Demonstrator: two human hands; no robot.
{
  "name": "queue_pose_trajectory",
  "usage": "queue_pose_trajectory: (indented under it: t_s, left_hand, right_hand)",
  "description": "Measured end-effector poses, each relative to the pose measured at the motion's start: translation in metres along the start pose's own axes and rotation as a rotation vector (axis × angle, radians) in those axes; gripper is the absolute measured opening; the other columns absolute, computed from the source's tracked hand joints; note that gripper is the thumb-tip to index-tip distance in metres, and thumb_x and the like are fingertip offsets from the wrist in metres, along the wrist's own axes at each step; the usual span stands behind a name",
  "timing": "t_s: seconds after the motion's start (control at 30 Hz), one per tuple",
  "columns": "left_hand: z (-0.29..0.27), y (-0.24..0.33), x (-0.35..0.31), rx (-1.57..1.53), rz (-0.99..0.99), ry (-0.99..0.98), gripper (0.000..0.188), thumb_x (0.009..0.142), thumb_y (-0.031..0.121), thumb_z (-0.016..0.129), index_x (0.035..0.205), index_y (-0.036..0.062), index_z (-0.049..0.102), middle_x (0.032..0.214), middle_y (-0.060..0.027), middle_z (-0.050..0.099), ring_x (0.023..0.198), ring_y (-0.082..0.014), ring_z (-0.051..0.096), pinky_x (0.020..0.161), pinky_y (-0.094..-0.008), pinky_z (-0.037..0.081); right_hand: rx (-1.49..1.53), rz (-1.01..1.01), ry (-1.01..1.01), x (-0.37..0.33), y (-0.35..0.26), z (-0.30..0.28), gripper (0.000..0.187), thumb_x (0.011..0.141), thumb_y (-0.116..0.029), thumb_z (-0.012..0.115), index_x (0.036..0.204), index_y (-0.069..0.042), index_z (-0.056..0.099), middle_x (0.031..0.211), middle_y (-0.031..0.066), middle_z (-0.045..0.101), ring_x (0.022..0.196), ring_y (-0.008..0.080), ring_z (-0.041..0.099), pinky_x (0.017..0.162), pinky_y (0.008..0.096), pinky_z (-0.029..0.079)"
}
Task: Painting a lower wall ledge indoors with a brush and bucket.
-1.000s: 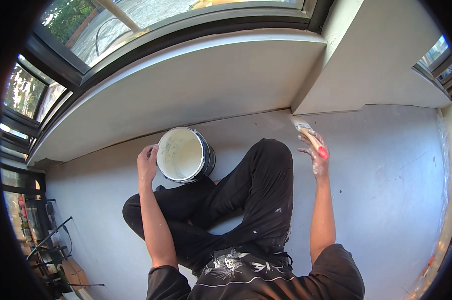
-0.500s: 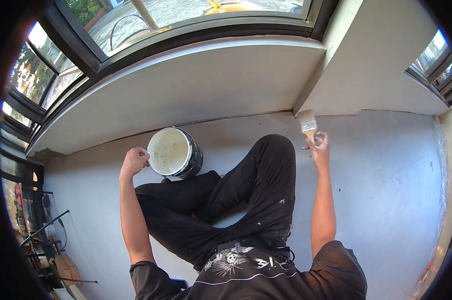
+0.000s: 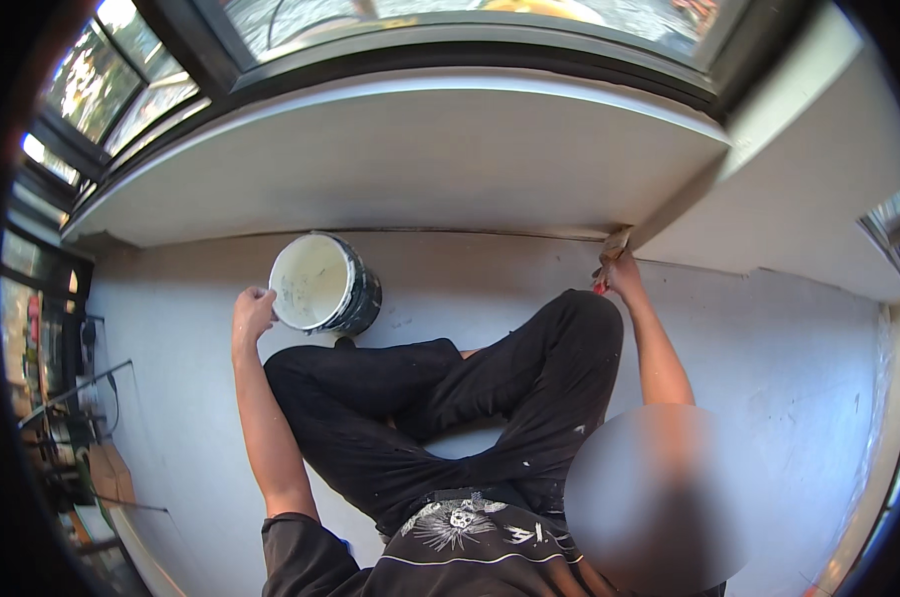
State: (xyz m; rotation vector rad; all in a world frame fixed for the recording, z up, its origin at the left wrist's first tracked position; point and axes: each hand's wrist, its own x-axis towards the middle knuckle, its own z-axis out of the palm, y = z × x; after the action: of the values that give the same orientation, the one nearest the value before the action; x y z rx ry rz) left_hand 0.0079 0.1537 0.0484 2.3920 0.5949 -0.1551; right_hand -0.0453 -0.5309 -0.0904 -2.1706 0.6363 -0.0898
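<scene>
My left hand is closed on the near-left rim of a paint bucket, tilted with its mouth toward me. Pale paint coats the bucket's inside, and dark smeared sides show below its white rim. Over at the wall corner, my right hand grips a paintbrush. The bristles are up against the bottom of the wall where it meets the corner. Part of the brush's handle is hidden by my fingers.
A low pale wall runs under the dark window frame, meeting a projecting wall at right. I sit cross-legged on the grey floor. A cardboard box and black metal rods stand at the far left.
My right hand has brought the brush down from upright to the wall's bottom corner. My left hand keeps its hold on the bucket rim. The whole view has shifted slightly.
</scene>
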Motion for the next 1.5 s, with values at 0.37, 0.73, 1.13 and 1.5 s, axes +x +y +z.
queue_pose_trajectory:
  t_s: [0.37, 0.73, 1.13, 1.5]
  left_hand:
    - [0.003, -0.006, -0.002, 0.066, 0.055, 0.011, 0.036, 0.090, 0.030, 0.062, 0.100, -0.0037, 0.071, 0.075, -0.0162, 0.074, 0.071, -0.0253, 0.074, 0.075, -0.0373, 0.056]
    - [0.003, -0.009, -0.007, 0.039, -0.004, 0.031, 0.038, 0.088, 0.031, 0.062, 0.100, -0.0045, 0.068, 0.075, -0.0174, 0.075, 0.067, -0.0252, 0.075, 0.075, -0.0365, 0.057]
    - [0.005, -0.013, -0.002, -0.015, 0.020, -0.002, 0.035, 0.092, 0.028, 0.062, 0.101, -0.0058, 0.066, 0.080, -0.0188, 0.074, 0.064, -0.0251, 0.075, 0.070, -0.0368, 0.057]
    - [0.010, -0.016, 0.003, 0.059, 0.018, 0.028, 0.036, 0.092, 0.033, 0.060, 0.102, -0.0010, 0.069, 0.073, -0.0156, 0.075, 0.069, -0.0247, 0.076, 0.075, -0.0382, 0.057]
  right_hand:
    - [-0.004, 0.269, -0.538, 0.017, -0.114, 0.042, 0.020, 0.095, -0.017, 0.073, 0.090, 0.002, 0.069, 0.083, 0.0133, 0.076, 0.061, 0.0197, 0.070, 0.050, 0.0320, 0.055]
    - [-0.087, -0.131, -0.402, -0.062, -0.247, 0.272, 0.063, 0.080, -0.023, 0.078, 0.125, 0.013, 0.050, 0.102, 0.0276, 0.071, 0.093, 0.0397, 0.073, 0.079, 0.0447, 0.061]
    - [-0.798, 0.138, -0.349, 0.001, -0.135, 0.045, 0.030, 0.088, -0.011, 0.061, 0.111, 0.008, 0.068, 0.107, 0.0268, 0.073, 0.098, 0.0363, 0.075, 0.084, 0.0459, 0.061]
    - [-0.926, -0.128, -0.497, 0.038, -0.127, 0.099, 0.023, 0.087, -0.030, 0.075, 0.084, -0.007, 0.079, 0.085, 0.0195, 0.077, 0.074, 0.0297, 0.076, 0.075, 0.0412, 0.060]
